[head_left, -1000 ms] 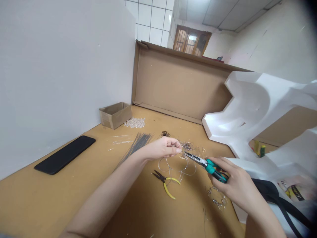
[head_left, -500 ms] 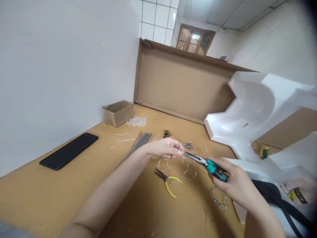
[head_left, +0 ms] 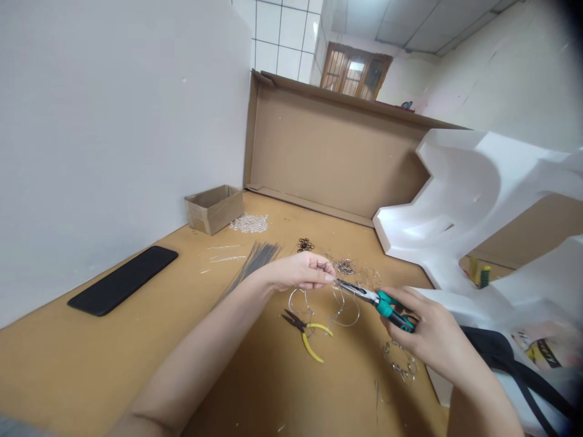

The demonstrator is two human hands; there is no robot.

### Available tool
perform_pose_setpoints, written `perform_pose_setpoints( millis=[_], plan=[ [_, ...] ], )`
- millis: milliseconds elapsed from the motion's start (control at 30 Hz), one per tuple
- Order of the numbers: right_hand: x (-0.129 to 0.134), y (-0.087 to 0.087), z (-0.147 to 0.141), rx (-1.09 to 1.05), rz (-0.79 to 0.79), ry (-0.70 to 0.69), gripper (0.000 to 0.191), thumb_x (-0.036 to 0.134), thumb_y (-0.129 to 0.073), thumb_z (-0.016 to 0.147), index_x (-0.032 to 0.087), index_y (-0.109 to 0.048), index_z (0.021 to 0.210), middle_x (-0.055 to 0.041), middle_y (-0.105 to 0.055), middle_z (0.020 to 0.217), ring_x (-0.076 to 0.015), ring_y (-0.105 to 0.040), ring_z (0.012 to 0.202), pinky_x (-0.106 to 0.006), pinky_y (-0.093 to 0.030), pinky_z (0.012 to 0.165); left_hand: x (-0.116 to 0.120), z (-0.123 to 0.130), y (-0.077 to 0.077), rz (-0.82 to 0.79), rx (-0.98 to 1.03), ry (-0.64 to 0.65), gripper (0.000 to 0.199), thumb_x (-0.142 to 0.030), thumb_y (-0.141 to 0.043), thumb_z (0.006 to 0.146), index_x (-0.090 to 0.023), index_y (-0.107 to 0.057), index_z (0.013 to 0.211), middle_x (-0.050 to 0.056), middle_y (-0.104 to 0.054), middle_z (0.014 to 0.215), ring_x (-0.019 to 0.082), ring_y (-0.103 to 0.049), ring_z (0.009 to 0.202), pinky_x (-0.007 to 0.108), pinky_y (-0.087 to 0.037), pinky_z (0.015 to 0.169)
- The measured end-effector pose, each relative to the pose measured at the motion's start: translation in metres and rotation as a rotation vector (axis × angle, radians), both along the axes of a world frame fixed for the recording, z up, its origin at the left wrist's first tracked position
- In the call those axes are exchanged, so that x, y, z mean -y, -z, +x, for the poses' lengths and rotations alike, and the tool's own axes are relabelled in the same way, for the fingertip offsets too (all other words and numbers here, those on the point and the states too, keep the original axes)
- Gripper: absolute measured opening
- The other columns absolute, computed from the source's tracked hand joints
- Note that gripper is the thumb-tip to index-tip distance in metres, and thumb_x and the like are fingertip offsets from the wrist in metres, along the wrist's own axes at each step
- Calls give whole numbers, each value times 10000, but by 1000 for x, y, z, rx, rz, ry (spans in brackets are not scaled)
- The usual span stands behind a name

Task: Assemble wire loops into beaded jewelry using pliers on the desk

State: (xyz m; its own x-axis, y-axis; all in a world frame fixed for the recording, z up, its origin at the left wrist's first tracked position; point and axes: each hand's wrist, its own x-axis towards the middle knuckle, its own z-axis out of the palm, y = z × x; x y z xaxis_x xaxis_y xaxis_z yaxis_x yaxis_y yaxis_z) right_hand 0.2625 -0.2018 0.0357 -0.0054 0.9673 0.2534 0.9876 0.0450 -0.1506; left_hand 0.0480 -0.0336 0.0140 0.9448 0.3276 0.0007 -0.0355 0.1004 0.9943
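The thin silver wire loops (head_left: 337, 308) hang at the centre of the work area, below the left hand (head_left: 310, 271), which pinches the wire between thumb and fingers. The right hand (head_left: 428, 321) wraps the handles of the green-and-black long-nosed metal pliers (head_left: 376, 299), whose tips point left and meet the wire right at the left fingertips; whether the jaws bite the wire cannot be told.

Principal risk, in this inspector's judgement: a slip of the tips could nip the left thumb — the cause being how close they stand to it. Overly hard squeezing could kink or nick so thin a wire; a loose pinch could let the loops twist.

Just nearer lie the yellow-handled dark-jawed pliers (head_left: 302, 331), spread. The loops overlap their handles in view; contact cannot be confirmed, but snagging is possible. To the near right, a silver wire ring (head_left: 401, 362) lies below the right hand and could be caught by a dropped wrist. Just beyond the hands, a loose silver wire tangle (head_left: 346, 266) presents a similar hazard — stray ends could hook the work. Farther off, the small black rings (head_left: 305, 244) could scatter if brushed.
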Motion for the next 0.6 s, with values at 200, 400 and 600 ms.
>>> perform_pose_setpoints(
  millis=[200,400,600],
  plan=[
    [3,-2,-3,60,39,19,392,214,-517,710,231,-590,1095,-51,-640,954,-198,-615,796,-288,-485,663,6,1,-6,54,-42,-77,198,-255,-675,669,-122,-566,767,-76,-414,516,17,-253,411,184,-172,408],
    [5,-3,-3,78,13,43,394,215,-520,720,237,-578,1109,-34,-629,953,-194,-607,808,-294,-484,674,5,2,-5,-29,-29,-57,208,-246,-695,637,-120,-569,746,-74,-426,511,14,-240,396,194,-141,403],
    [5,-2,-3,143,92,31,364,231,-516,730,218,-594,1085,-51,-636,918,-190,-614,760,-286,-484,624,5,2,-5,-29,-13,-60,191,-253,-677,655,-124,-564,739,-64,-437,542,16,-246,409,198,-147,416]
  ],
)
